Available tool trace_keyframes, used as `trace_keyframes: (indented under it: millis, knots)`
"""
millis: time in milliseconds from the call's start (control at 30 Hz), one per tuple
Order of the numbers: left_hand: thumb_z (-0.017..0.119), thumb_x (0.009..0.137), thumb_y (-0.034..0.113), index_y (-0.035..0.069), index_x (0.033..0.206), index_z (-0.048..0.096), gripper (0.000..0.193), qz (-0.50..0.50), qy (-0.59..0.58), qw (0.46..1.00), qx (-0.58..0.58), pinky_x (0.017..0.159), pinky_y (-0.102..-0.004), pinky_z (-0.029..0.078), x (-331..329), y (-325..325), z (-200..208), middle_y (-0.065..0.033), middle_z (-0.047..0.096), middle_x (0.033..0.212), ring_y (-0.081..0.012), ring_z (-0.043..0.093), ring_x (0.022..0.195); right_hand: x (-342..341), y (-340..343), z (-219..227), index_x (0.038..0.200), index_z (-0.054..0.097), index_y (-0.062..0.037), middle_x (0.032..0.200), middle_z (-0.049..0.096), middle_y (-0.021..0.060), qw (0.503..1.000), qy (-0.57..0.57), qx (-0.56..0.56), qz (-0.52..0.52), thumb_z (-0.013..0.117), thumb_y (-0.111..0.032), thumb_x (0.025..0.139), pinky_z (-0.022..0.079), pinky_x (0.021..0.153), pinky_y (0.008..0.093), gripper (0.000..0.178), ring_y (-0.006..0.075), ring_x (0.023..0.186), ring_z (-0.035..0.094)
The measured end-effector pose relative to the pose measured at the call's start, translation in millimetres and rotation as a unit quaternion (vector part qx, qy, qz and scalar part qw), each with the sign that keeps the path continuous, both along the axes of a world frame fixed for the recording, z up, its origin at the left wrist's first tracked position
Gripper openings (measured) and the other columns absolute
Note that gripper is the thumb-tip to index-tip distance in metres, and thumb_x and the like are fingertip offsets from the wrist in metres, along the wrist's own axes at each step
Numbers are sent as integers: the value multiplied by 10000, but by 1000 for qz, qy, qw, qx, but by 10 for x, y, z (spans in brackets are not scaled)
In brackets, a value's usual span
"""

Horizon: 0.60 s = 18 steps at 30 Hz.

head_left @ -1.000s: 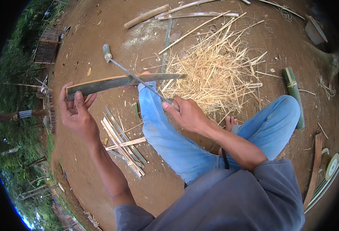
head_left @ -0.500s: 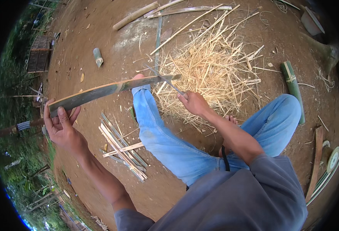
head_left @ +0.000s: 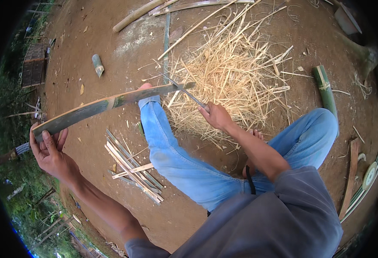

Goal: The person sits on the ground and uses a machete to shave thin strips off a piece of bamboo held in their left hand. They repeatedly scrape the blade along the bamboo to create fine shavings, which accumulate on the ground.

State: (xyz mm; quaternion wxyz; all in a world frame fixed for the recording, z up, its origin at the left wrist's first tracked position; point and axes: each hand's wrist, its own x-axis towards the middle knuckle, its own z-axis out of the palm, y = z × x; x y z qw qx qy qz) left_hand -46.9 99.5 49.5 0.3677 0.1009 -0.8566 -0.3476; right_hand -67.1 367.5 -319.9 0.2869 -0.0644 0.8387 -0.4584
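Observation:
My left hand (head_left: 56,160) grips the near left end of a long, split bamboo strip (head_left: 83,112), thumb on its dark green face. A joint ring crosses the strip partway along. Its far end passes by my bare foot (head_left: 146,86) at the cuff of my jeans. In my right hand (head_left: 217,117) is the handle of a knife (head_left: 184,91), fingers wrapped round it. The narrow blade crosses the strip near its far right end; whether it cuts into the bamboo I cannot tell. Beyond the blade lies a heap of pale bamboo shavings (head_left: 236,77).
Several split strips (head_left: 137,172) lie on the dirt left of my leg. A short bamboo piece (head_left: 98,65) lies farther off, with a pole (head_left: 139,15) at the top. A green bamboo length (head_left: 324,88) is by my right knee. A pale basin (head_left: 347,21) stands far right.
My left hand and its end of the strip have shifted left and slightly down. The strip has slid left under the blade. My right hand has stayed nearly in place.

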Motion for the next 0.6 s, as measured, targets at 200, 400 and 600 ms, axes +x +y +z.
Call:
trace_keyframes:
  millis: [200,400,600]
  knots:
    - [550,985,111,-14,1305,487,349,-16,-12,999,26,758,-338,635,-19,-65,-21,-142,629,1092,-216,680,914,-122,189,-297,952,611,44,848,668,271,998,-54,24,4,475,-499,960,506,775,487,560,408,835,662]
    - [551,982,98,-3,1278,504,316,-22,-24,998,52,765,-342,634,69,-34,36,-132,606,1094,-207,668,921,109,20,246,931,607,35,811,656,257,1000,18,-19,9,452,-477,975,506,757,483,537,406,774,651]
    - [551,985,122,29,1295,474,333,-31,-22,995,96,776,-346,628,152,-83,13,-125,600,1080,-207,663,925,-81,403,-606,941,631,41,726,641,236,997,-43,45,-44,424,-468,982,505,716,467,551,368,737,657]
